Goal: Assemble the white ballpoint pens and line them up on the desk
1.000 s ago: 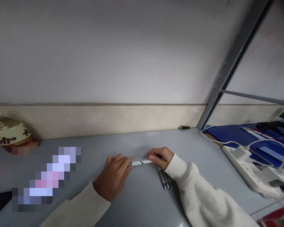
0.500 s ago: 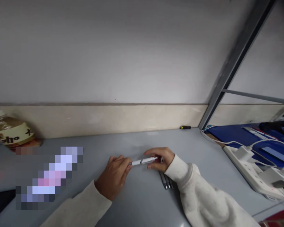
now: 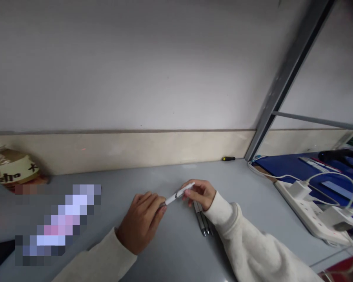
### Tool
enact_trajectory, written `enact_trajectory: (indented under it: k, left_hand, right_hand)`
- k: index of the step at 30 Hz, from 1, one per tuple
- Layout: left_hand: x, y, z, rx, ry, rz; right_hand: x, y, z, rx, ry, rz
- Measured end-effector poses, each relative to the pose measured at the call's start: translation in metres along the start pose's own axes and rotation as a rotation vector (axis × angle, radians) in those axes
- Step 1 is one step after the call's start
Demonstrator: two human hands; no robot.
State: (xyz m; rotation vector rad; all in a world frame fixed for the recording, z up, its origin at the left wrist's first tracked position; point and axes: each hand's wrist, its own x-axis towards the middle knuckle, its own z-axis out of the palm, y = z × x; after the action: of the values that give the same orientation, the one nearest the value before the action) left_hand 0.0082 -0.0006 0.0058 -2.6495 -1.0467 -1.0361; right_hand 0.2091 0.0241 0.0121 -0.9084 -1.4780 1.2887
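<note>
A white pen with a dark band round its middle slants up to the right between my two hands, above the grey desk. My left hand is closed round its lower end, which is hidden in the fingers. At the upper end, my right hand pinches the pen between thumb and fingers near the clip. Several grey pens with silver tips lie side by side on the desk below my right hand, partly covered by it.
Near the wall lies a small black and yellow screwdriver. A white power strip with plugged-in chargers and cables is on the right, beside a blue surface. To the left stands a labelled bottle, near a blurred-out patch.
The pen has tilted, its right end now higher. My right thumb and fingers have closed onto that end from a looser, spread pose. The view has shifted slightly.
</note>
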Motion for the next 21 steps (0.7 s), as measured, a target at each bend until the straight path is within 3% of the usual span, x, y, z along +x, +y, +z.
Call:
enact_trajectory:
  k: [3, 6, 12, 16, 21]
  left_hand:
    - [-0.001, 0.0, -0.001, -0.04, -0.028, -0.019]
    - [-0.001, -0.003, -0.001, 0.004, 0.021, -0.097]
    - [-0.002, -0.011, 0.0, 0.135, 0.053, -0.213]
    - [-0.005, -0.016, 0.003, 0.204, -0.013, -0.27]
    - [-0.006, -0.019, 0.003, 0.271, -0.1, -0.334]
  right_hand:
    - [0.005, -0.002, -0.002, 0.241, 0.096, 0.058]
    - [0.008, -0.002, -0.006, 0.325, 0.178, 0.06]
    - [0.01, 0.001, -0.009, 0.33, 0.2, -0.022]
    - [0.012, 0.002, -0.011, 0.313, 0.242, -0.077]
    - [0.013, 0.004, -0.013, 0.273, 0.208, -0.076]
